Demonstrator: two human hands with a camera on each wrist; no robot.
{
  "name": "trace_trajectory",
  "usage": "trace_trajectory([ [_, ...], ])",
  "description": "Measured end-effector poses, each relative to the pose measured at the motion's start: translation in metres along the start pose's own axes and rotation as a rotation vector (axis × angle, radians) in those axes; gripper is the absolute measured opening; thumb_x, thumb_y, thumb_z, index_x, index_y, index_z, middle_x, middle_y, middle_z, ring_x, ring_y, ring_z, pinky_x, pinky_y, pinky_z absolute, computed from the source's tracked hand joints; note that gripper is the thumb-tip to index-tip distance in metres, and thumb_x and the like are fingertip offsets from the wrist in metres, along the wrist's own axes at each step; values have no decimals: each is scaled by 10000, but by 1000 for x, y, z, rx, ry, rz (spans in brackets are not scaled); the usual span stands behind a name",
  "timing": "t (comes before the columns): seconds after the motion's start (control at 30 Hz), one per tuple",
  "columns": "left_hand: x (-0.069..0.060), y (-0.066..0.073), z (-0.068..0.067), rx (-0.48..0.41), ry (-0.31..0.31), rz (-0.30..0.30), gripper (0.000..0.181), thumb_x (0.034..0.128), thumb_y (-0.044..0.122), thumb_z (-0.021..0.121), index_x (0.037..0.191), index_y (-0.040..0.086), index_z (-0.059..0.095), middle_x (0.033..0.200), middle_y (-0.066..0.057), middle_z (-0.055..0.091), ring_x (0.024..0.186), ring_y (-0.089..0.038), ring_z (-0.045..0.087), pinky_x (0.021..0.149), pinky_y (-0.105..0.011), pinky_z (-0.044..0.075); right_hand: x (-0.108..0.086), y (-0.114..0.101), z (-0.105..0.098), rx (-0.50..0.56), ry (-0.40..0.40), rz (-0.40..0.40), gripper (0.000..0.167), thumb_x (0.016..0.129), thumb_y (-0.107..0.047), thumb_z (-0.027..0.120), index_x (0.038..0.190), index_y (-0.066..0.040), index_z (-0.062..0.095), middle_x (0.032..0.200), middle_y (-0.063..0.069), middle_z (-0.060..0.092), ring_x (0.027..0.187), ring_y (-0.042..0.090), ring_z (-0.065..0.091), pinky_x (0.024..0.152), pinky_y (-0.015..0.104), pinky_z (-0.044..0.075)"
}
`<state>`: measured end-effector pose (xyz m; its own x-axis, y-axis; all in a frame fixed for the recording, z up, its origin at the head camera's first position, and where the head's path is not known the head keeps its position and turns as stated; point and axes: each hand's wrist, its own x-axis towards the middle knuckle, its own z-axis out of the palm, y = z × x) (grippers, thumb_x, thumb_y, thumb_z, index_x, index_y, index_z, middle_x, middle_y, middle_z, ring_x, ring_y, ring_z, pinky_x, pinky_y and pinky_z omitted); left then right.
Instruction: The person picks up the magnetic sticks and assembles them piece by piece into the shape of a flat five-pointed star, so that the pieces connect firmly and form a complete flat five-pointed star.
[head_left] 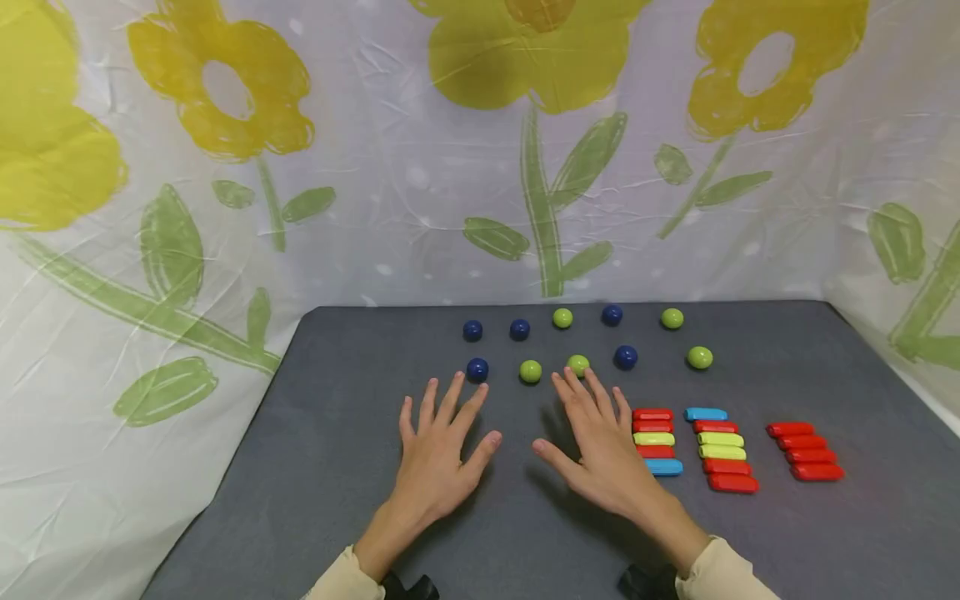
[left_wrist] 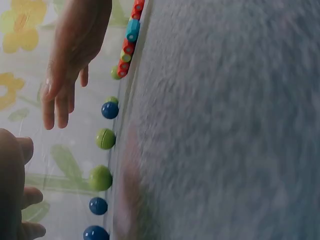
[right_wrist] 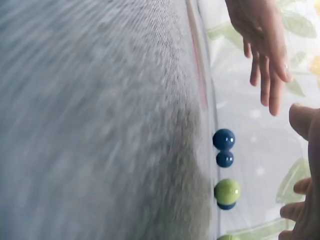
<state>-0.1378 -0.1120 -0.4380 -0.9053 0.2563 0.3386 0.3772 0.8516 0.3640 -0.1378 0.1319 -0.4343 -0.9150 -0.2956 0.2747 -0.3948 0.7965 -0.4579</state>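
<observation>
Fingers spread, my left hand [head_left: 438, 458] is held over the dark table with nothing in it. My right hand [head_left: 603, 454] is spread the same way, also holding nothing, and shadows lie beneath both. A dark blue ball [head_left: 477, 370] is nearest the left fingertips. Just beyond the right fingertips is a green ball [head_left: 578, 365], partly hidden by them. Beside the right hand lies a column of red, yellow and blue sticks [head_left: 654, 439], its left ends partly covered. The left wrist view shows the right hand [left_wrist: 77, 55] raised above the tabletop, palm down.
More blue balls [head_left: 520, 330] and green balls [head_left: 700, 357] stand in two loose rows towards the table's back edge. To the right are a second column of mixed-colour sticks [head_left: 722, 452] and several red sticks [head_left: 807, 457]. A flower-printed curtain [head_left: 405, 208] encloses the grey table [head_left: 315, 467].
</observation>
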Motion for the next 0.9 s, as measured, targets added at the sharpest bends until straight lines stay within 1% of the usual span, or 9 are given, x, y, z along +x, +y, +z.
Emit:
trace_trajectory([
  [0.1, 0, 6, 5, -86, -12, 20, 614, 1010, 552, 509, 1550, 266, 449, 1682, -83, 290, 1562, -438, 179, 1165, -736, 47, -6, 10, -5, 34, 19, -25, 879, 926, -487, 701, 1629, -223, 244, 1675, 73, 300, 1572, 382, 121, 1175, 690, 47],
  [0.2, 1, 12, 11, -164, -41, 44, 582, 1008, 518, 540, 1528, 262, 483, 1649, -86, 361, 1528, -425, 273, 1162, -731, 94, -13, 22, -12, 42, 45, -47, 835, 904, -443, 746, 1595, -215, 337, 1602, 90, 415, 1536, 377, 201, 1143, 681, 105],
  [0.3, 2, 20, 16, -220, -84, 72, 541, 999, 488, 577, 1488, 262, 536, 1523, -48, 526, 1427, -330, 438, 1173, -654, 211, -22, 34, -20, 22, 54, -64, 754, 887, -420, 771, 1537, -220, 447, 1502, 77, 507, 1459, 354, 313, 1087, 655, 178],
  [0.37, 4, 27, 18, -249, -124, 90, 509, 992, 481, 596, 1452, 264, 576, 1418, -8, 605, 1327, -248, 516, 1140, -568, 310, -28, 41, -25, 9, 52, -70, 694, 873, -404, 791, 1486, -224, 519, 1408, 47, 564, 1378, 323, 382, 1052, 633, 210],
  [0.5, 7, 43, 26, -289, -208, 127, 457, 981, 473, 621, 1397, 282, 625, 1295, 54, 666, 1179, -156, 559, 1002, -440, 414, -39, 55, -35, 12, 65, -56, 619, 825, -347, 846, 1387, -216, 622, 1213, -10, 626, 1188, 237, 439, 955, 540, 245],
  [0.6, 10, 54, 35, -315, -259, 158, 430, 973, 469, 637, 1370, 303, 644, 1219, 76, 686, 1092, -111, 550, 926, -368, 407, -47, 68, -44, 23, 100, -53, 564, 775, -274, 888, 1295, -200, 682, 1094, -39, 650, 1052, 166, 431, 867, 468, 232],
  [0.7, 13, 65, 43, -342, -287, 176, 399, 957, 453, 669, 1333, 320, 670, 1106, 98, 686, 998, -84, 535, 855, -303, 369, -55, 81, -51, 11, 137, -66, 470, 732, -229, 917, 1162, -207, 728, 969, -87, 650, 964, 95, 394, 810, 419, 195],
  [0.83, 18, 78, 55, -387, -299, 172, 355, 937, 430, 707, 1277, 329, 706, 976, 115, 655, 890, -72, 511, 783, -264, 313, -65, 95, -59, -20, 171, -90, 383, 689, -213, 939, 1011, -254, 736, 859, -152, 636, 953, 49, 412, 781, 392, 170],
  [0.9, 21, 85, 60, -398, -295, 169, 328, 928, 427, 722, 1241, 331, 724, 930, 121, 640, 847, -58, 493, 764, -256, 303, -69, 99, -62, -27, 175, -99, 370, 674, -203, 944, 967, -278, 731, 845, -177, 650, 956, 36, 446, 782, 387, 173],
])
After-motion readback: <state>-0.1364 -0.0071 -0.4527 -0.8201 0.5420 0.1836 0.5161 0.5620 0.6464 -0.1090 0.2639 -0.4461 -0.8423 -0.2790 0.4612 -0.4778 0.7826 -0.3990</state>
